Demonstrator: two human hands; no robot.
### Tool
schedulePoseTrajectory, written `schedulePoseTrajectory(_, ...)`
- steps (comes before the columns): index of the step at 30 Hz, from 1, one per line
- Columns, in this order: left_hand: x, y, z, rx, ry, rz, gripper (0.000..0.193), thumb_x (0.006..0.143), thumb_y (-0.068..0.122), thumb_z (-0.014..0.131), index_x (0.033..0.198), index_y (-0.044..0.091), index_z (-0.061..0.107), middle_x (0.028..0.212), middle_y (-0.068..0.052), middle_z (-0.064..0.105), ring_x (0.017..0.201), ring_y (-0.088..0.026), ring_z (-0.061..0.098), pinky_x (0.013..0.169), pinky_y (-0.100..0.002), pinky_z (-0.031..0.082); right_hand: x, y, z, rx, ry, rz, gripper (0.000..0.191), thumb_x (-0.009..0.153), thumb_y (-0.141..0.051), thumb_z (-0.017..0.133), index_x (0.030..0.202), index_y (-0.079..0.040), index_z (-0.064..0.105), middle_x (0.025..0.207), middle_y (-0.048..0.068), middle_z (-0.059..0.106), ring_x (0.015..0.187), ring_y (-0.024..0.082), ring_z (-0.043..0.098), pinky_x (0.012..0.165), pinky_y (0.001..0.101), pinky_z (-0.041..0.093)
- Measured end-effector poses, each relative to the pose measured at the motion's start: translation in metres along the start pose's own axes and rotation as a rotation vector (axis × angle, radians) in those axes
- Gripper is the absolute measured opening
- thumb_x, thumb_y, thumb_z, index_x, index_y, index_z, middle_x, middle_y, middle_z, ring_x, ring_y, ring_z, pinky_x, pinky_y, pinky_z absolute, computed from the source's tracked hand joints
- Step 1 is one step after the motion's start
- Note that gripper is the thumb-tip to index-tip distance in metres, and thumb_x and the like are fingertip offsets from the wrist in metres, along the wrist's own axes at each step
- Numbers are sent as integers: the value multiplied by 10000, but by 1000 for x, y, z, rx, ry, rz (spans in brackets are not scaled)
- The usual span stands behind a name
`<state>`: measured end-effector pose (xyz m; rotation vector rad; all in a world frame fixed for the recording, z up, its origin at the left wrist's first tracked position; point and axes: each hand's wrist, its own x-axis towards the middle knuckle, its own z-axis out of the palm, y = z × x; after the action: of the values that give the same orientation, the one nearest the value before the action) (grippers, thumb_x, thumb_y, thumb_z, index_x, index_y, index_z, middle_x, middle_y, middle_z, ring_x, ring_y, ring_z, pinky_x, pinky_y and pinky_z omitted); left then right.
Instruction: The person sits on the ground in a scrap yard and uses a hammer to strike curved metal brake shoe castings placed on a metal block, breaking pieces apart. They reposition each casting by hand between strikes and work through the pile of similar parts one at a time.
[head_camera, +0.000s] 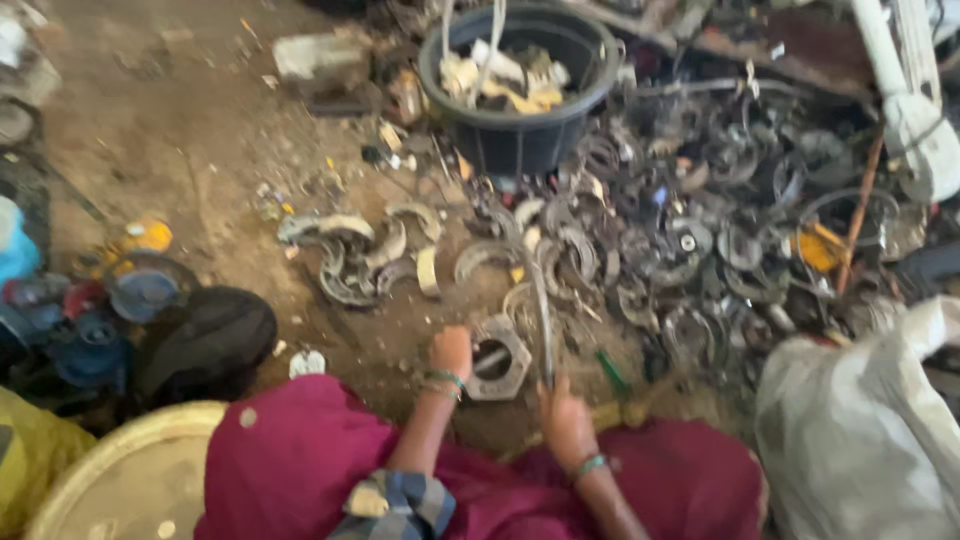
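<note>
Your maroon-draped lap (300, 460) lay nearest, both forearms reaching out over it. Your left hand (452, 350) was curled shut against the hexagonal metal block (497, 358), just right of its fingers. Your right hand (565, 420) gripped a long metal rod (543, 320), fingers wrapped around its lower end, curved brake shoes (380, 255) scattered well beyond.

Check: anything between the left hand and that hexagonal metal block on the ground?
Nothing visible. The left hand is already at the hexagonal metal block, touching its left edge. The right hand grips a long metal tool just to the block's right.
</note>
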<state>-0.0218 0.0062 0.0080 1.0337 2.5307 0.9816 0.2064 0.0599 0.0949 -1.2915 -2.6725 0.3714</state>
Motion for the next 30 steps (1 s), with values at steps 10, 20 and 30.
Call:
schedulePoseTrajectory(10,-4,0,0,8,6,129,145,850,205,730,913,80,769,836,-218,727,810,-415,719,738,-521,576,2,-4,0,82,19,-55,338,1031,-292,595,1164,10,523,741,207,678,609,387,660,514,495,500)
schedulePoseTrajectory(20,-3,2,0,0,63,170,137,821,187,749,921,93,762,844,-198,723,824,-417,714,740,-519,570,-6,-12,-56,398,317,-158,286,1055,-253,591,1181,-7,516,713,199,667,604,381,655,531,476,497)
schedulePoseTrajectory(30,10,9,-1,19,24,68,115,875,187,750,847,76,763,887,-217,728,861,-417,725,747,-523,581,9,2,5,-137,-11,13,357,1043,-345,598,1172,-25,506,721,242,689,678,434,681,566,515,527)
